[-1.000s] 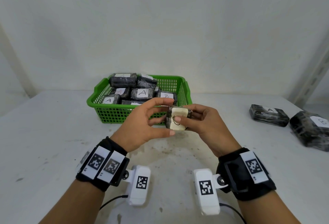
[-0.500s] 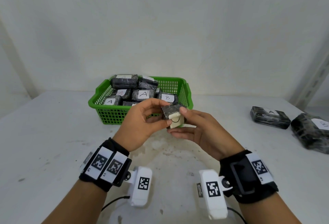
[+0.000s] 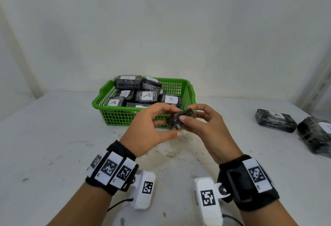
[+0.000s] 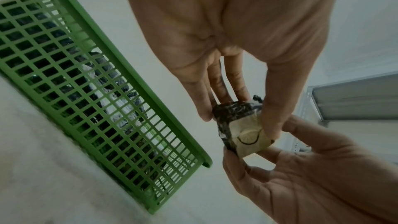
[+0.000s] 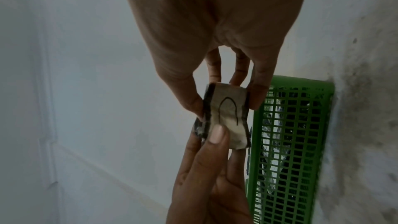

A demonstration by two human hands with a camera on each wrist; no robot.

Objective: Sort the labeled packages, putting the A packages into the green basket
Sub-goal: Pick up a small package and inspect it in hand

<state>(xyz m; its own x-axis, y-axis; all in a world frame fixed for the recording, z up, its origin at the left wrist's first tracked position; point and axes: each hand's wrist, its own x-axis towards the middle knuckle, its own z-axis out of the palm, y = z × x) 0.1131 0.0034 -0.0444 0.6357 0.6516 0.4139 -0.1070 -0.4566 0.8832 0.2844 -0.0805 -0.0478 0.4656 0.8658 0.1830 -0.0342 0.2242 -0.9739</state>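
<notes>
Both hands hold one small black-wrapped package in the air just in front of the green basket. My left hand pinches it between thumb and fingers from the left. The right hand pinches it from the right, thumb on top. Its white label faces down toward the wrist cameras and shows a curved black pen stroke; I cannot read the letter. In the left wrist view the label sits between my left thumb and the right hand's fingertips.
The basket holds several black packages labeled A and one labeled B. At the table's right side lie an A package and a larger black package. A white wall stands close behind the basket.
The package has been turned in my hands: its white label faced the head camera before and now points down, with the black wrap on top. The hands stayed in roughly the same place.
</notes>
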